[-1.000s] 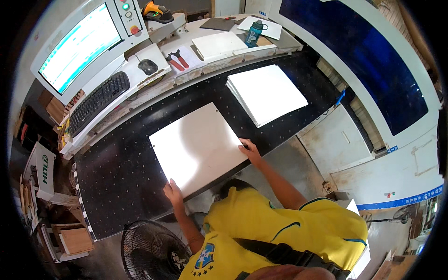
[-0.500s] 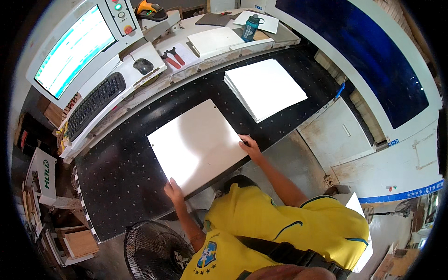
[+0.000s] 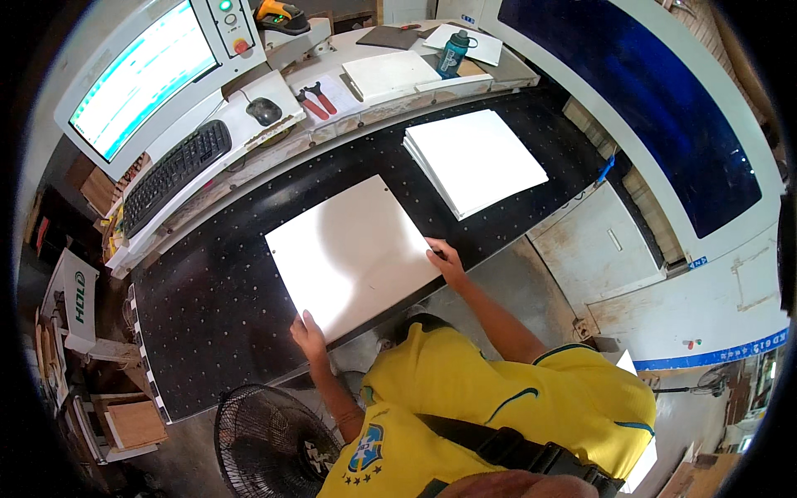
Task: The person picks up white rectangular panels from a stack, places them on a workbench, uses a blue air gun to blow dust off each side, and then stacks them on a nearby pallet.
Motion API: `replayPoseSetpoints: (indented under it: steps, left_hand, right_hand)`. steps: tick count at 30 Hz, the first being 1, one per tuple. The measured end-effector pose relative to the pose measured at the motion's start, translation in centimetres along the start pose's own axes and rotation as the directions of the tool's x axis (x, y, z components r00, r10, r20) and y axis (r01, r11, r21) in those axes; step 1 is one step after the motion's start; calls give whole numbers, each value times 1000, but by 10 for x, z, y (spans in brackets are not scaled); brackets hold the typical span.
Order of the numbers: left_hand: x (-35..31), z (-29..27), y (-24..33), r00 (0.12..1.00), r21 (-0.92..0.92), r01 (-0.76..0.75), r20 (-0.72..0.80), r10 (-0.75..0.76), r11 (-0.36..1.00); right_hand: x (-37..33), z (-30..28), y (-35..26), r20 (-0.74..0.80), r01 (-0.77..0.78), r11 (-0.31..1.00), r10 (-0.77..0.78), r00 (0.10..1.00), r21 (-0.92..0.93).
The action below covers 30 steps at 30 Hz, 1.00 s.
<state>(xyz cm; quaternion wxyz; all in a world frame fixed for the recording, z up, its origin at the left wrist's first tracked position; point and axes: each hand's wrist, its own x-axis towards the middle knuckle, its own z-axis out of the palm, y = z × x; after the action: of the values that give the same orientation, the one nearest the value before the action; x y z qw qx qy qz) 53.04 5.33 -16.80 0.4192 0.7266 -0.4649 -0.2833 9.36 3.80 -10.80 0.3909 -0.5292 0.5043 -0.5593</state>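
Head view: gripping a white panel (image 3: 353,257) by opposite side edges, with left hand (image 3: 308,334) and right hand (image 3: 446,259) both bare. On the left, closed on the edge close to the near corner, with the thumb laid over the upper face and the other fingers mostly hidden. On the right, bent around the opposite edge, also toward the near end, with the fingertips partly out of sight. Set over a black, dotted table (image 3: 207,324), close to its near edge; cannot tell whether lying flat or held just clear. Marked with small dark holes near both far corners, and crossed by a soft shadow.

Farther out, on the same table beyond the right hand, piled in a slightly uneven stack of white panels (image 3: 477,162), apart from the held one. Along the far side, set out on a bench: red-handled pliers (image 3: 315,101), a black mouse (image 3: 264,112), a black keyboard (image 3: 177,176) and an upright teal bottle (image 3: 452,55). At far left, lit up on a monitor (image 3: 143,79). Nearer the body, dressed in a yellow shirt (image 3: 490,373), just beside a black fan (image 3: 270,440) at lower left.
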Motion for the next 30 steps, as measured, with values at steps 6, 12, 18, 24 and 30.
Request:
replayPoseSetpoints:
  steps: [6, 12, 18, 24, 30]
  left_hand:
    - [2, 3, -10, 998, -62, -36, -53, 32, 997]
    - [-9, -4, 12, 1000, -58, 18, -23, -19, 998]
    - [-2, -5, 5, 996, -77, -86, -26, 84, 993]
    - [-1, -4, -2, 997, -92, -43, 55, 49, 995]
    - [-10, -7, 6, 999, -35, -53, 1, 53, 998]
  right_hand:
    - [-2, 6, -7, -46, 7, 999, -9, 999, -36]
    - [-3, 4, 1, -40, -6, 1000, 7, 999, 20]
    - [3, 6, 4, -49, 9, 998, -6, 999, 59]
    - [0, 5, 0, -48, -58, 993, 63, 997, 98]
    - [0, 6, -2, -44, -35, 997, 38, 998, 70]
